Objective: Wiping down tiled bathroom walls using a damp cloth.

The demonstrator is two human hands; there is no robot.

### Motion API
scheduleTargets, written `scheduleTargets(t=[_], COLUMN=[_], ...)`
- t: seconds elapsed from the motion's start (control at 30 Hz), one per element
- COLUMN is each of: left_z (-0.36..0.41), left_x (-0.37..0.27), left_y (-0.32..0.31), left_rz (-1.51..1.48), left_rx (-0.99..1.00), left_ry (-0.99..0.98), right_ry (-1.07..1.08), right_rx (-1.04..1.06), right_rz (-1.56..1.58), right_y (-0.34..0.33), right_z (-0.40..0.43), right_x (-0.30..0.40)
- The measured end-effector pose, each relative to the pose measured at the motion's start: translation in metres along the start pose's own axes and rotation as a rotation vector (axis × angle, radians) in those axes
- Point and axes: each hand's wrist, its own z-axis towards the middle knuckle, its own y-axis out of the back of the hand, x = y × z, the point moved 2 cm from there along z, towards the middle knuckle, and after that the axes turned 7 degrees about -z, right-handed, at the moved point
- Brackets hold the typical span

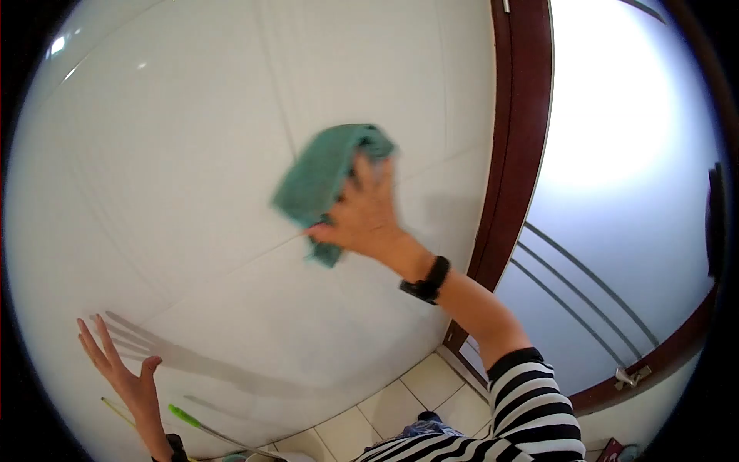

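A green cloth (320, 173), folded and a little blurred, lies against the white tiled wall (202, 173). My right hand (369, 213) presses on it with spread fingers, its thumb at the cloth's lower edge. A black band (428, 281) circles the right wrist. At the lower left, my left hand (121, 367) is raised with its fingers apart and holds nothing; its shadow falls on the wall beside it. Whether its fingertips touch the wall, I cannot tell.
To the right stands a dark red wooden door frame (514, 133), with a frosted glass door (612, 173) and a metal handle (629, 376). A long handle with a green grip (185, 414) leans at the bottom, near a bucket-like container. Pale floor tiles (384, 407) lie below.
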Motion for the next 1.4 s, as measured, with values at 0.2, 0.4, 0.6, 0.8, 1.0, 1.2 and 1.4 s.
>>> scheduleTargets(t=[0.2,0.4,0.6,0.8,1.0,1.2,1.4], left_z=[0.019,0.024,0.029,0.020,0.020,0.019,0.018], left_x=[-0.040,-0.042,-0.037,-0.038,-0.031,-0.027,-0.019], left_y=[-0.040,-0.069,-0.080,-0.084,-0.073,-0.075,-0.077], left_rz=[-0.027,-0.074,-0.117,-0.136,-0.122,-0.097,-0.073], left_rx=[-0.071,-0.131,-0.168,-0.127,-0.093,-0.056,-0.038], left_ry=[0.035,0.092,0.065,0.080,0.038,0.075,0.088], right_ry=[-0.405,-0.391,-0.219,0.448,0.568,0.099,0.058], right_rx=[0.128,-0.189,-0.142,0.062,-0.193,-0.386,-0.257], right_rz=[-0.308,-0.308,-0.301,-0.034,-0.139,-0.488,-0.279], right_y=[0.011,0.034,0.012,0.013,0.014,0.028,0.011], right_z=[-0.034,0.107,0.110,0.098,0.273,0.382,0.309], right_x=[-0.191,-0.293,-0.190,-0.049,0.025,-0.073,-0.043])
